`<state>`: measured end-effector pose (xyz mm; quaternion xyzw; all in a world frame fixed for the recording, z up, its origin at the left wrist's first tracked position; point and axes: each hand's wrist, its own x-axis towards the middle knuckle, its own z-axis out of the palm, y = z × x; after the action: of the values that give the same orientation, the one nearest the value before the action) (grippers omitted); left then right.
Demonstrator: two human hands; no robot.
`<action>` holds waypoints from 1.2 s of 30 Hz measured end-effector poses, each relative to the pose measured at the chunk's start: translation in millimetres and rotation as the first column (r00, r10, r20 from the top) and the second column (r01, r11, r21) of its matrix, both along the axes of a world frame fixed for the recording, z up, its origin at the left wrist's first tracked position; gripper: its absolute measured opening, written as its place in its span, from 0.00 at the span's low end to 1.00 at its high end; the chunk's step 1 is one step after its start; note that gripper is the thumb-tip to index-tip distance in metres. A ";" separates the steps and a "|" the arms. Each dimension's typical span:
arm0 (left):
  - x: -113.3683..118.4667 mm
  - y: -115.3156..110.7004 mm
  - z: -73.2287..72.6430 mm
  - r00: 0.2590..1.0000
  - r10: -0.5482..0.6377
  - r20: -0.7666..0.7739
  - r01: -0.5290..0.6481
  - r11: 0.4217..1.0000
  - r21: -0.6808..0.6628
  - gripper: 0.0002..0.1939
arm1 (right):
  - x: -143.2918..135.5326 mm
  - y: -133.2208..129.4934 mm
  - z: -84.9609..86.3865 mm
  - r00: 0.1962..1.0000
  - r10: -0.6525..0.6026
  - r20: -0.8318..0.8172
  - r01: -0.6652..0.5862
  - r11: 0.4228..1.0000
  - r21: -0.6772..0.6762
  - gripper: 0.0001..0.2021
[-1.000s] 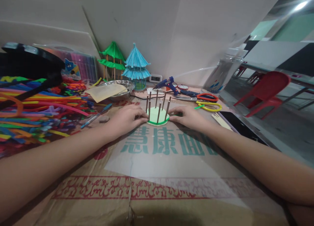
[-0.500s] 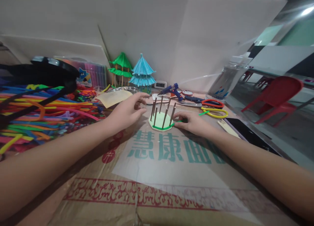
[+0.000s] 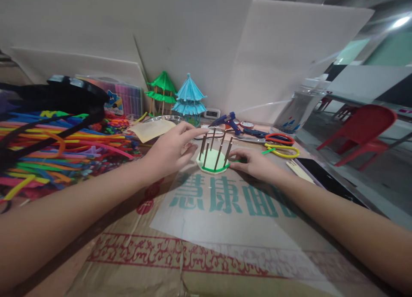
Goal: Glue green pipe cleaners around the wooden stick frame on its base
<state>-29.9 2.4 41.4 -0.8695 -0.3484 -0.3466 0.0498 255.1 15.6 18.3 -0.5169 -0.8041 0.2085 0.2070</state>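
A pale green, many-sided base (image 3: 210, 159) with several upright brown sticks (image 3: 219, 153) stands in front of me. Along its front edge runs a thin green strip, perhaps a pipe cleaner (image 3: 215, 171), which leads into my right hand (image 3: 252, 163). Thumb and fingers of that hand are closed on the strip beside the base's right side, and a loose green end shows above the hand. My left hand (image 3: 175, 149) is at the left of the base, fingers apart, its index fingertip close to the tops of the left sticks; whether it touches them I cannot tell.
Behind are a green model pavilion (image 3: 163, 91), a blue one (image 3: 189, 97) and a glue gun (image 3: 229, 122). Scissors (image 3: 280, 144), a phone (image 3: 328, 181) and a plastic jug (image 3: 294, 108) lie or stand right. Colourful pipe cleaners (image 3: 58, 146) and a black strapped object (image 3: 75, 95) fill the left.
My left hand has moved right, its index finger reaching closer to the sticks. My right hand keeps its hold on the green strip. The view has shifted slightly.
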 end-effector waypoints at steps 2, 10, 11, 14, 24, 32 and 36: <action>1.3 -2.4 -0.5 0.999 -0.053 -0.007 0.053 0.997 0.055 0.20 | 0.1 0.1 0.0 1.000 -0.004 -0.006 0.004 1.000 -0.003 0.13; 7.7 -10.3 -5.1 0.995 -0.104 0.005 0.104 0.995 0.015 0.23 | -2.1 -1.7 1.2 1.000 -0.017 0.000 0.017 1.000 0.012 0.12; 8.3 -10.5 -7.4 0.994 -0.076 0.073 0.077 0.997 -0.013 0.23 | -2.2 -1.7 1.0 1.000 -0.017 0.001 0.017 1.000 0.010 0.12; 8.3 -6.9 -17.5 0.971 0.056 0.232 -0.022 0.989 -0.148 0.28 | -2.5 -1.3 -0.1 1.000 -0.021 0.010 0.021 1.000 -0.001 0.12; 5.1 14.1 -43.6 0.994 -0.092 0.052 0.106 0.846 -0.523 0.49 | -3.5 -0.7 -0.6 1.000 -0.017 0.023 0.017 1.000 0.016 0.12; 10.3 10.6 -36.8 0.994 -0.066 0.084 0.102 0.812 -0.575 0.46 | -4.0 -2.0 1.1 1.000 -0.020 0.019 0.020 1.000 -0.003 0.14; 9.8 10.6 -39.3 0.994 -0.029 0.103 0.079 0.844 -0.530 0.46 | -3.1 -2.3 3.9 1.000 -0.003 0.025 0.003 1.000 -0.028 0.15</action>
<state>-20.0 13.0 2.1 -0.8419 -0.4081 -0.2767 -0.2193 252.0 13.3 22.2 -0.5237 -0.8028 0.2130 0.1897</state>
